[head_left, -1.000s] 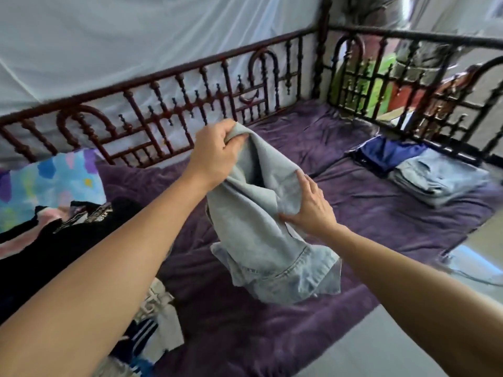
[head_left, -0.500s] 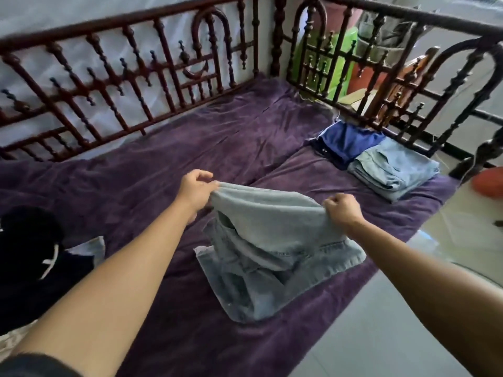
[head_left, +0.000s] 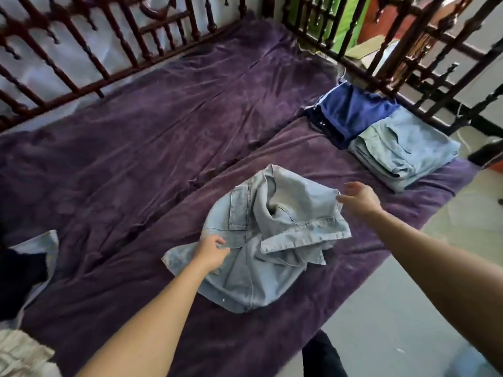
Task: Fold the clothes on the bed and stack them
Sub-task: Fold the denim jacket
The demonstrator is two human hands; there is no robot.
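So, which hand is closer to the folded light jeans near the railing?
Right. The right hand hovers beside the crumpled denim garment, between it and the folded jeans. The left hand lies on the garment's far side from the jeans.

crumpled jeans (head_left: 261,240) on bed (head_left: 136,148) at frame centre; two folded stacks (head_left: 381,134) upper right, beside railing (head_left: 408,50).

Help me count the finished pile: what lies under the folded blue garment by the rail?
A darker folded piece shows beneath the folded blue garment along its left edge, both on the purple blanket. Whether more layers lie under it is covered.
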